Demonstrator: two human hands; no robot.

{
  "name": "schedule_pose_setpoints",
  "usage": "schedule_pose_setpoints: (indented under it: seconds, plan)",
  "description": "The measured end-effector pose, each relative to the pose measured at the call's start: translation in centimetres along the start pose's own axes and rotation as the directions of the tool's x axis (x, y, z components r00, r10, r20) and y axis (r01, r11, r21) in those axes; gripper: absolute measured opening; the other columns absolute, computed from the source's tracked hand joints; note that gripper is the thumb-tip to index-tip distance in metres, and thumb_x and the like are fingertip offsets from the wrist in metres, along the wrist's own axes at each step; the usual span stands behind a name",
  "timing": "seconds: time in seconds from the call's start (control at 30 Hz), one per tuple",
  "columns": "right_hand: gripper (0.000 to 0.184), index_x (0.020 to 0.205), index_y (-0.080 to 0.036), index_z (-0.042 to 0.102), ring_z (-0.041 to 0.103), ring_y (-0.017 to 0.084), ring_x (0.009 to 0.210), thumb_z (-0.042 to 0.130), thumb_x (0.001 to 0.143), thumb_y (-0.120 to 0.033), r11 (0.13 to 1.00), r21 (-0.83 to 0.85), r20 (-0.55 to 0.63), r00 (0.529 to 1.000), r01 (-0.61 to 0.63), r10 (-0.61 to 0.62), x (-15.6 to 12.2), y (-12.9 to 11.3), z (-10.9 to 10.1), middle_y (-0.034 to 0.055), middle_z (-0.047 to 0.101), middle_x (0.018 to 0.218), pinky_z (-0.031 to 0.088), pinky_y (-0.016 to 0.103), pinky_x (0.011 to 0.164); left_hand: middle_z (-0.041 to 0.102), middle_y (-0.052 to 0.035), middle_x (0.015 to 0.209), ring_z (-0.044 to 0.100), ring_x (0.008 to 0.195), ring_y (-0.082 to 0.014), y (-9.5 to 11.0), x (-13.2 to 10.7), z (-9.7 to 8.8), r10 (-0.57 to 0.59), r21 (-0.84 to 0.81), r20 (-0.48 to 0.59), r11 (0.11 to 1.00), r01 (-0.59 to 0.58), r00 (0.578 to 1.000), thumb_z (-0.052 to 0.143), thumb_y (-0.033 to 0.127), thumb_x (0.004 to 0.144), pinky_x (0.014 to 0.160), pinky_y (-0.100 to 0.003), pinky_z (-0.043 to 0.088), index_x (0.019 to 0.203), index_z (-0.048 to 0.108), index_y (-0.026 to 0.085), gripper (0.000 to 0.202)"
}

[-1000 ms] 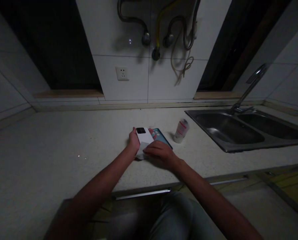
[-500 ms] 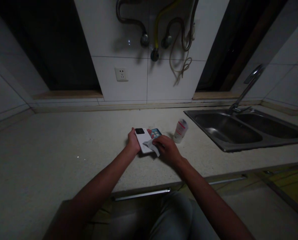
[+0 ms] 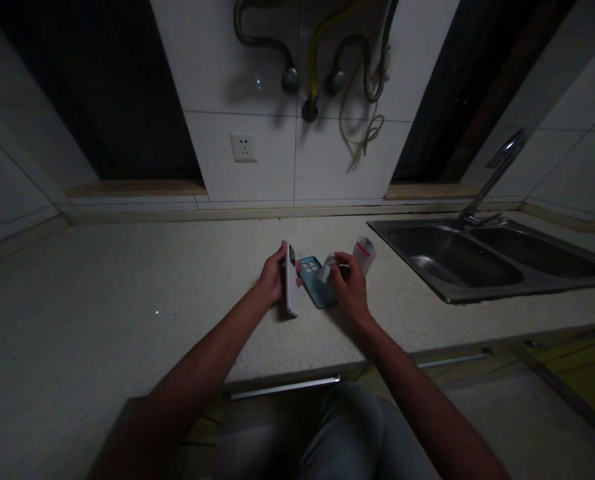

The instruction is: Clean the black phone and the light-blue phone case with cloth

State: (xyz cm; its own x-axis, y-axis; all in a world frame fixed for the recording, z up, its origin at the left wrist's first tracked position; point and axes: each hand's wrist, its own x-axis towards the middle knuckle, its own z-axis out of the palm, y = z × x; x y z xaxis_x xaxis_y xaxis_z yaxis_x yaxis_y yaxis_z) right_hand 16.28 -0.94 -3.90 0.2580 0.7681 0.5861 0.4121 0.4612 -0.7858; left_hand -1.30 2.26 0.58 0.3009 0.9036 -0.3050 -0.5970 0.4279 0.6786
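Note:
My left hand (image 3: 273, 277) is closed around a white phone (image 3: 292, 287), which is turned on edge so that its side and part of the dark camera block face me. A small whitish wipe (image 3: 326, 268) is pinched in the fingers of my right hand (image 3: 350, 285), held apart from the phone. Below that hand a blue phone case (image 3: 315, 287) lies on the counter, its camera cut-outs at the far end. Just behind my right hand stands a clear plastic container (image 3: 364, 255) with a red band, partly hidden by the fingers.
The pale speckled counter (image 3: 217, 267) runs along the tiled wall. To the right is a steel double sink (image 3: 442, 293) with a tap (image 3: 502, 160). A socket (image 3: 243, 148) and pipes (image 3: 311, 73) are on the wall. A drawer handle (image 3: 283, 389) sits below the counter's front edge.
My left hand has tilted the phone from back-up to on edge. My right hand has lifted the wipe off the phone and moved slightly right, uncovering more of the blue case.

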Motion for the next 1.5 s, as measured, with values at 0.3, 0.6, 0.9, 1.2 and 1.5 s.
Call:
schedule_pose_setpoints:
  seconds: [0.3,0.6,0.9,1.2,1.5]
  plan:
    - [0.023,0.083,-0.018,0.064,0.059,0.022,0.085,0.041,0.08,-0.014,0.929,-0.357,0.111,0.992,0.1,-0.064,-0.3,-0.6,-0.7,0.008,0.064,0.085,0.047,0.036,0.08,0.065,-0.0098,0.07,0.062,0.056,-0.0164,-1.1,1.2,-1.5,0.065,0.245,0.039,0.967,-0.073,0.997,0.076,0.028,0.078,0.056,-0.027,0.052,0.076,0.063,0.008,0.024]
    - [0.021,0.097,-0.015,0.067,0.064,0.024,0.074,0.05,0.089,-0.024,0.631,-0.77,0.269,0.944,0.093,0.189,-1.3,-1.0,-0.5,0.0169,0.066,0.095,0.045,0.034,0.062,0.068,-0.0127,0.074,0.066,0.064,-0.0172,-0.6,1.8,-2.2,0.148,0.228,-0.125,0.967,-0.116,0.981,0.062,0.002,0.079,0.066,-0.029,0.056,0.08,0.063,0.005,0.004]
    - [0.021,0.098,-0.018,0.072,0.067,0.025,0.083,0.056,0.088,-0.026,0.744,-0.663,0.392,0.885,0.084,0.25,-1.2,-1.3,-0.6,0.0126,0.072,0.091,0.045,0.032,0.066,0.064,-0.01,0.068,0.063,0.063,-0.0175,0.2,2.0,-2.0,0.134,0.225,-0.091,0.968,-0.111,0.987,0.051,-0.007,0.068,0.063,-0.029,0.056,0.079,0.06,0.007,0.019]
    - [0.021,0.097,-0.019,0.075,0.069,0.021,0.074,0.059,0.085,-0.027,0.913,-0.4,0.484,0.864,0.08,0.137,-1.6,-0.6,-0.3,0.0077,0.075,0.087,0.049,0.03,0.065,0.065,-0.0068,0.068,0.065,0.062,-0.0175,0.8,1.9,-2.9,0.151,0.429,-0.094,0.898,-0.097,0.984,0.057,-0.004,0.067,0.058,-0.025,0.054,0.089,0.063,0.011,0.027]
    - [0.021,0.102,-0.016,0.067,0.06,0.023,0.088,0.051,0.093,-0.024,0.956,-0.229,0.091,0.982,0.183,-0.167,-0.8,-0.3,-0.7,0.0116,0.063,0.096,0.052,0.042,0.082,0.059,-0.0032,0.066,0.058,0.054,-0.0141,1.2,2.0,-3.2,0.209,0.446,-0.165,0.887,-0.116,0.964,0.057,-0.007,0.064,0.048,-0.02,0.046,0.092,0.059,0.013,0.035]
